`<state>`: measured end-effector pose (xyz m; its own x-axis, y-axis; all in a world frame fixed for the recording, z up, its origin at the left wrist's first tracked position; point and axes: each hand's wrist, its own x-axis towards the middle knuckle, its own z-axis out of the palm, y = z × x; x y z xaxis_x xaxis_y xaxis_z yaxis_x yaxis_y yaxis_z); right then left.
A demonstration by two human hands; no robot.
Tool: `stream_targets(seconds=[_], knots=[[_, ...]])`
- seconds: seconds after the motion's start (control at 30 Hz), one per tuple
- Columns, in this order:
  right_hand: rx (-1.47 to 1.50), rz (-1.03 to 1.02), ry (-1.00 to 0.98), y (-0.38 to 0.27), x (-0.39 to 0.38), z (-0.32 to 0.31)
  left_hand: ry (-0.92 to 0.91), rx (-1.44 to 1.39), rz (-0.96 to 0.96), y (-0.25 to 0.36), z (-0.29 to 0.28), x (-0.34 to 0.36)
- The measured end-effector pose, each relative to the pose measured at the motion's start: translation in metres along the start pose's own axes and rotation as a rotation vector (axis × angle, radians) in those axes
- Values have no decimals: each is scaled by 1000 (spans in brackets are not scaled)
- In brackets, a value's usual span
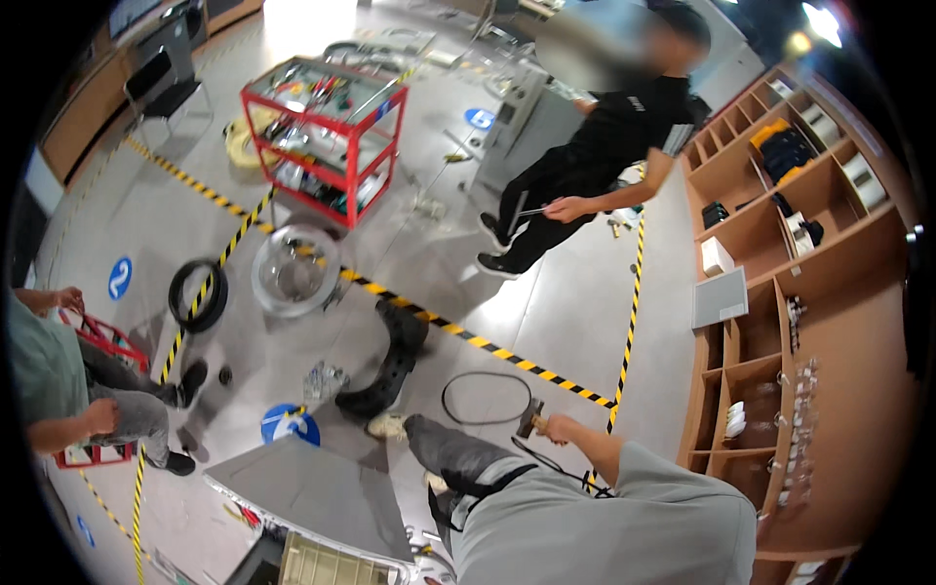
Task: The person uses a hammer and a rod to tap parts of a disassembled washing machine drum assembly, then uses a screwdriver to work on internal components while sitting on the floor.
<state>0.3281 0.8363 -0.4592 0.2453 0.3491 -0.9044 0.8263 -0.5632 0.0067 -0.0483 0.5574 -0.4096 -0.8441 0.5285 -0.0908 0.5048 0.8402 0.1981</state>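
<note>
My right hand (560,429) is closed around what looks like a hammer (531,417), held out to the right of my body above the floor. Below it hangs a thin black cord (556,463), and a loop of black cable or belt (447,398) lies on the floor to its left. My left hand does not show; my body and the lower edge hide that side. Near my shoe rests a black curved block (395,361). A large grey panel (312,492), part of an appliance casing, stands at my left.
Ahead is a red tool cart (353,175). A black rubber ring (198,295) and a clear round tub (295,271) lie on the floor. Someone in black (604,146) holds a metal tool; another person (58,380) sits left. Wooden shelves (751,351) line the right.
</note>
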Motion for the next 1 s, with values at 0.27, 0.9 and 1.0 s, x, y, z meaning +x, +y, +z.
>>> stream_targets(seconds=[0.27,0.9,1.0], knots=[[88,50,-45,209,22,89,-25,196,273,-44,17,-7],[311,270,-68,290,7,34,-238,307,-21,-56,37,8],[396,269,-60,303,22,23,-38,250,-46,5,29,-5]])
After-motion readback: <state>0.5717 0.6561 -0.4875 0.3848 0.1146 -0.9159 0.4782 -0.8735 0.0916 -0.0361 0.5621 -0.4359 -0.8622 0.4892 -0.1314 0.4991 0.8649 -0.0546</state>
